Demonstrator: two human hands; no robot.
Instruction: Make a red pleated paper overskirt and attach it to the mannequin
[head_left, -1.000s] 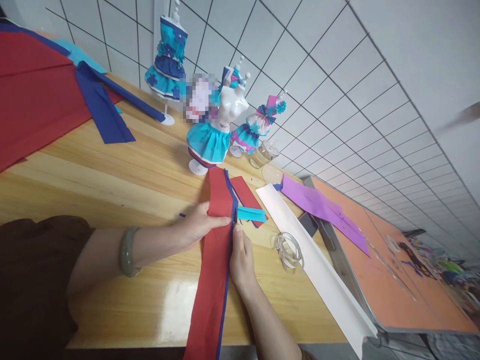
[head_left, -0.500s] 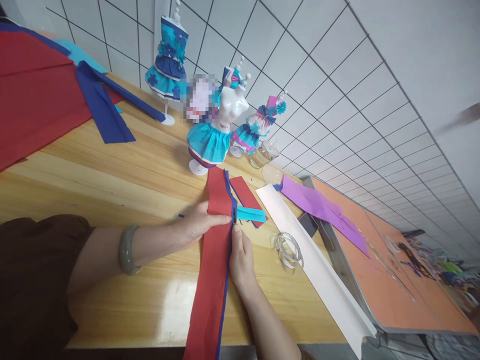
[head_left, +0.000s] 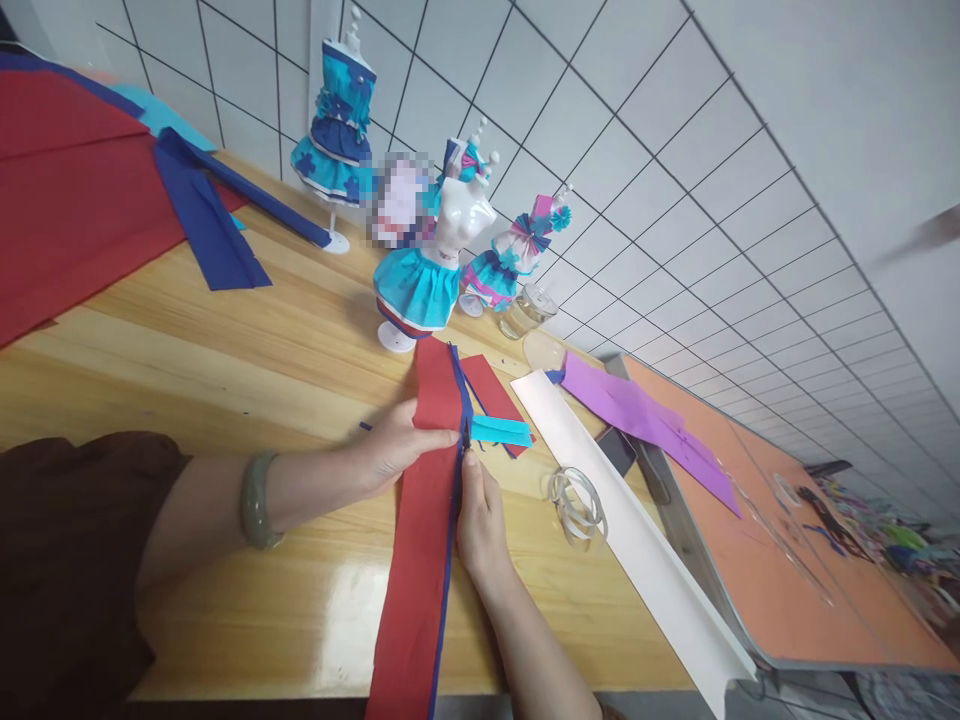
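A long red paper strip (head_left: 420, 550) with a dark blue layer along its right edge runs down the table towards me. My left hand (head_left: 401, 440) grips the strip at its upper part, thumb on top and fingers underneath. My right hand (head_left: 480, 505) is closed around small scissors (head_left: 466, 435), mostly hidden in the fist. Their dark blades point away from me at the blue edge, close to my left thumb. A short turquoise strip (head_left: 501, 430) lies just right of the blades, over a smaller red piece (head_left: 495, 390). Thin blue slivers lie around it.
A mannequin with a turquoise skirt (head_left: 420, 285) stands beyond the strip, with other dressed mannequins behind. A glass jar (head_left: 527, 312), rolls of clear tape (head_left: 579, 503), a folded white sheet (head_left: 637, 540), a phone (head_left: 616, 450) and purple paper (head_left: 637, 415) lie to the right.
The scissor tips have shifted slightly along the blue edge, and their blades show more plainly. Both hands stay almost in place on the red strip.
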